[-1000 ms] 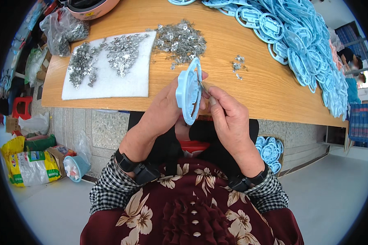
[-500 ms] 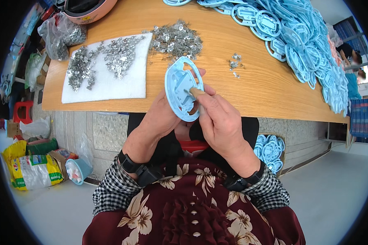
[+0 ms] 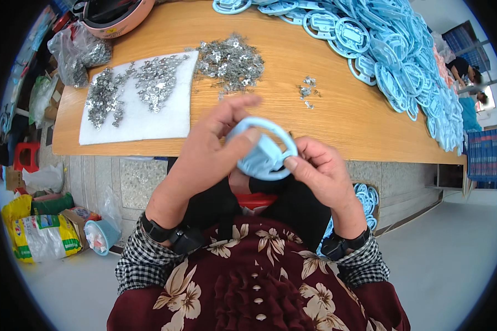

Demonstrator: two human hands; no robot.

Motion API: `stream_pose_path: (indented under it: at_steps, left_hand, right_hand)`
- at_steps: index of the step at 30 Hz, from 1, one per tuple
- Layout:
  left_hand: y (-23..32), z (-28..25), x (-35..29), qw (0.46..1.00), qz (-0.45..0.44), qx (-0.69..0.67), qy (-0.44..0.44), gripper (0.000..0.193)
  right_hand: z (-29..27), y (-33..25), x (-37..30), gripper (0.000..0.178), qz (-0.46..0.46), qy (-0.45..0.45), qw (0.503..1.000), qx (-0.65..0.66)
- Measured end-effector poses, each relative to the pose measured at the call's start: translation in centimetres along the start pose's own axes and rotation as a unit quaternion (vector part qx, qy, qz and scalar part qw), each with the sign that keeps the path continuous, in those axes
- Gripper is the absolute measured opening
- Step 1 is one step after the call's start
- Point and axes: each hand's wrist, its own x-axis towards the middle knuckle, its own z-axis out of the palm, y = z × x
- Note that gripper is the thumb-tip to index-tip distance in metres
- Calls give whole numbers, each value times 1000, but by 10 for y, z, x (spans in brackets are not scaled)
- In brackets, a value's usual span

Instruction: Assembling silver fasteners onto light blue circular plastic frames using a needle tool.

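Note:
A light blue oval plastic frame (image 3: 266,155), shaped like a small toy steering wheel with a raised centre block, is held tilted just off the table's near edge. My right hand (image 3: 324,171) pinches its right rim between thumb and fingers. My left hand (image 3: 212,146) has its thumb across the frame's upper left part, with the index finger stretched out above; its other fingers are partly hidden behind the frame. Beyond my hands lies a heap of small silvery metal clips (image 3: 232,62). A few loose clips (image 3: 308,91) lie to its right.
A white foam sheet (image 3: 174,124) bearing more metal clips lies on the left of the wooden table (image 3: 204,11). Behind it are a bag of clips (image 3: 95,53) and a pink bowl (image 3: 121,27). Blue frames (image 3: 408,71) are piled at the right; others fill a box (image 3: 376,205) below.
The frame has come down toward me and tilted over. My right hand has moved from the frame's centre to its right rim. My left thumb now lies across the frame's face.

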Motion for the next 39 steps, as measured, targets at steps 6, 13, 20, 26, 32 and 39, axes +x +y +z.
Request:
stream_pose_path:
  at_steps: [6,13,20,26,32,39]
  left_hand:
    - [3,-14,-5,998,-46,21,-32,22]
    - [-24,-25,-3,994,-97,-7,47,23]
    - [-23,-25,-1,992,-117,-12,43,22]
    - [-22,-24,2,993,-101,-8,61,25]
    - [-23,-28,9,991,-128,-8,33,29]
    - [-20,-27,8,986,-150,-69,-8,22]
  right_hand:
    - [3,-6,6,29,48,-41,998,-4]
    - [-10,3,67,25,-70,114,890,-436]
    - [10,21,121,17,-126,135,841,-509]
    - [3,27,116,17,-102,149,826,-534]
    - [8,18,94,14,-212,119,833,-497]
    - [15,7,78,18,-331,88,796,-499]
